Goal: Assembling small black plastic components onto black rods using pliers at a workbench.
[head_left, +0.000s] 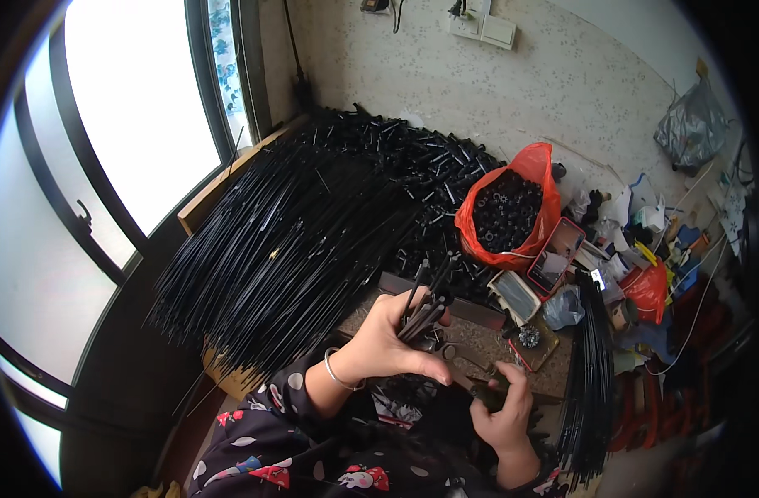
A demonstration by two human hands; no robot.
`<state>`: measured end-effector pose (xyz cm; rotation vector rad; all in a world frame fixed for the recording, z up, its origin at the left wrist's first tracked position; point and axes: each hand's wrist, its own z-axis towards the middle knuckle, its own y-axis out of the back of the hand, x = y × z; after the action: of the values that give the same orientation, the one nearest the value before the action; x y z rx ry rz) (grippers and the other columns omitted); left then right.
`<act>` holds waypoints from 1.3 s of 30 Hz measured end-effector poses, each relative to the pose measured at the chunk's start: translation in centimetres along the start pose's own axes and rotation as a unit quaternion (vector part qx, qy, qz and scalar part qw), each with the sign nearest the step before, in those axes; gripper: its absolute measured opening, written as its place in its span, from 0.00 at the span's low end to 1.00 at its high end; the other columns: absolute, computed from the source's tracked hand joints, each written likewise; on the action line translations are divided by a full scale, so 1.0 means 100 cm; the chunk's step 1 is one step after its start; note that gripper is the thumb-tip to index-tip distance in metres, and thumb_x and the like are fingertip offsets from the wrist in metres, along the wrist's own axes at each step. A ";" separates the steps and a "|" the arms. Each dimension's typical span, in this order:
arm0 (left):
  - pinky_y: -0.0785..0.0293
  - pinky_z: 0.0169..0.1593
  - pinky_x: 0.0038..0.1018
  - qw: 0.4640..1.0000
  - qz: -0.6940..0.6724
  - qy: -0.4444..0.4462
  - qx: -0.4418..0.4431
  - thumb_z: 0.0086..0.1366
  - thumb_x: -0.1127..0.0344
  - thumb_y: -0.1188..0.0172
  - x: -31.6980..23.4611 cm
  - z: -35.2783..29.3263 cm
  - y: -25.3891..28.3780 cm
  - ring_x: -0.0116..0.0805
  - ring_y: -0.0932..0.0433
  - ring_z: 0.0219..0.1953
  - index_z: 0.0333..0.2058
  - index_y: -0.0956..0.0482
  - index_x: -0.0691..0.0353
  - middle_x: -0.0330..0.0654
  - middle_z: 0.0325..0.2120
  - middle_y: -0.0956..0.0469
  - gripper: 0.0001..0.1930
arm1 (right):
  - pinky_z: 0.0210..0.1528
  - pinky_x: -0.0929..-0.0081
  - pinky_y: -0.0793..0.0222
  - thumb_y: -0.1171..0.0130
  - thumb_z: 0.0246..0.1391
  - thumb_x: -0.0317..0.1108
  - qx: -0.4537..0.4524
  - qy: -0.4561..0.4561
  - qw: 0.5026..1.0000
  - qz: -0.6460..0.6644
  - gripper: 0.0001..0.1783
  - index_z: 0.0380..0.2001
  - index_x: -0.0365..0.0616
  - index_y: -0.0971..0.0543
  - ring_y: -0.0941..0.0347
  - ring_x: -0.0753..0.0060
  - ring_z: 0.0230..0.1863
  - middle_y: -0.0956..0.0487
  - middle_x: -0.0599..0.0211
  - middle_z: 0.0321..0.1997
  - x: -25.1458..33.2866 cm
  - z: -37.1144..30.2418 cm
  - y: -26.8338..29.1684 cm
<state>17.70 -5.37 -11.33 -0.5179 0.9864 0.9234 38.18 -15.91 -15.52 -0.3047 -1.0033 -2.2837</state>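
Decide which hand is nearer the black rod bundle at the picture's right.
Right. The right hand is just left of the black rod bundle; the left hand is farther left, beyond the right hand.

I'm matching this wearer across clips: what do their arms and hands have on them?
Both the left hand and right hand are ungloved. A thin silver-coloured bangle circles the left wrist. The left sleeve is dark, printed with pale ovals; little of the right one shows.

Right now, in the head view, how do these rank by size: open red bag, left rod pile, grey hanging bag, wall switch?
Largest to smallest:
left rod pile
open red bag
grey hanging bag
wall switch
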 end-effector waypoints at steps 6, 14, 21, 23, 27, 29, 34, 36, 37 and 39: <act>0.34 0.34 0.19 0.997 -0.074 -0.003 0.020 0.30 0.51 0.23 0.011 0.006 0.001 0.20 0.31 0.29 0.33 0.27 0.64 0.35 0.26 0.27 0.33 | 0.23 0.80 0.31 0.45 0.52 0.27 0.343 -0.456 0.493 0.656 0.11 0.35 0.29 0.29 0.26 0.73 0.19 0.24 0.62 0.21 0.007 -0.026 0.010; 0.36 0.33 0.18 0.999 0.016 -0.010 0.036 0.31 0.55 0.22 0.006 0.005 0.007 0.19 0.34 0.29 0.34 0.27 0.63 0.31 0.24 0.30 0.32 | 0.26 0.74 0.34 0.43 0.38 0.23 0.007 0.084 0.986 -0.143 0.25 0.44 0.37 0.36 0.30 0.65 0.22 0.28 0.60 0.26 -0.003 0.012 0.005; 0.40 0.29 0.16 0.999 -0.043 -0.008 0.016 0.33 0.60 0.23 0.004 0.007 -0.004 0.16 0.37 0.26 0.31 0.26 0.63 0.29 0.22 0.31 0.26 | 0.43 0.77 0.34 0.54 0.56 0.27 0.375 -0.294 0.740 0.474 0.23 0.54 0.32 0.40 0.26 0.70 0.34 0.27 0.61 0.41 0.011 -0.022 -0.001; 0.40 0.28 0.16 0.999 0.009 -0.007 0.039 0.36 0.62 0.24 0.001 0.004 0.001 0.16 0.36 0.24 0.30 0.27 0.63 0.30 0.21 0.31 0.24 | 0.44 0.73 0.34 0.53 0.57 0.30 0.401 -0.329 0.630 0.578 0.30 0.60 0.33 0.49 0.24 0.64 0.34 0.26 0.53 0.42 0.008 -0.008 0.010; 0.37 0.28 0.16 0.998 0.020 0.016 0.050 0.40 0.65 0.28 -0.002 0.007 0.003 0.16 0.34 0.25 0.28 0.27 0.63 0.30 0.21 0.29 0.19 | 0.34 0.77 0.32 0.52 0.57 0.33 0.399 -0.356 0.588 0.607 0.29 0.58 0.34 0.46 0.28 0.70 0.26 0.26 0.55 0.31 0.005 -0.018 0.005; 0.37 0.28 0.15 0.999 0.007 0.023 0.049 0.41 0.66 0.29 -0.004 0.008 -0.004 0.15 0.34 0.25 0.28 0.27 0.63 0.30 0.21 0.29 0.17 | 0.23 0.83 0.36 0.51 0.57 0.33 0.385 -0.346 0.632 0.577 0.19 0.49 0.34 0.36 0.33 0.77 0.20 0.28 0.63 0.22 0.018 -0.026 -0.005; 0.39 0.28 0.13 0.997 -0.041 0.047 -0.039 0.42 0.69 0.30 -0.004 -0.001 -0.019 0.14 0.35 0.24 0.30 0.27 0.63 0.29 0.21 0.30 0.16 | 0.19 0.85 0.38 0.45 0.53 0.30 0.298 -0.381 0.671 0.563 0.11 0.37 0.36 0.30 0.34 0.79 0.16 0.29 0.66 0.18 0.028 -0.041 -0.022; 0.38 0.29 0.13 0.997 -0.044 0.049 -0.049 0.40 0.69 0.29 -0.003 -0.005 -0.019 0.15 0.34 0.25 0.31 0.27 0.64 0.29 0.22 0.30 0.18 | 0.24 0.80 0.34 0.44 0.53 0.30 0.200 -0.281 0.880 0.325 0.08 0.35 0.39 0.29 0.31 0.79 0.20 0.27 0.67 0.20 0.026 -0.038 -0.025; 0.37 0.29 0.14 0.996 -0.047 0.052 -0.061 0.38 0.69 0.29 -0.002 -0.006 -0.018 0.16 0.34 0.25 0.31 0.26 0.64 0.30 0.23 0.29 0.20 | 0.26 0.78 0.33 0.43 0.51 0.30 0.174 -0.244 0.913 0.275 0.09 0.34 0.38 0.29 0.29 0.75 0.21 0.26 0.62 0.20 0.026 -0.032 -0.023; 0.37 0.29 0.14 0.993 -0.064 0.057 -0.081 0.37 0.68 0.29 -0.003 -0.007 -0.019 0.17 0.33 0.25 0.31 0.26 0.65 0.31 0.23 0.28 0.20 | 0.26 0.77 0.33 0.43 0.51 0.30 0.169 -0.229 0.926 0.249 0.09 0.35 0.38 0.29 0.28 0.72 0.21 0.26 0.61 0.21 0.030 -0.028 -0.022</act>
<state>18.86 -7.01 -11.42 -0.7694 0.9740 0.8708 34.57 -18.15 -17.42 -0.8643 -1.3442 -1.5744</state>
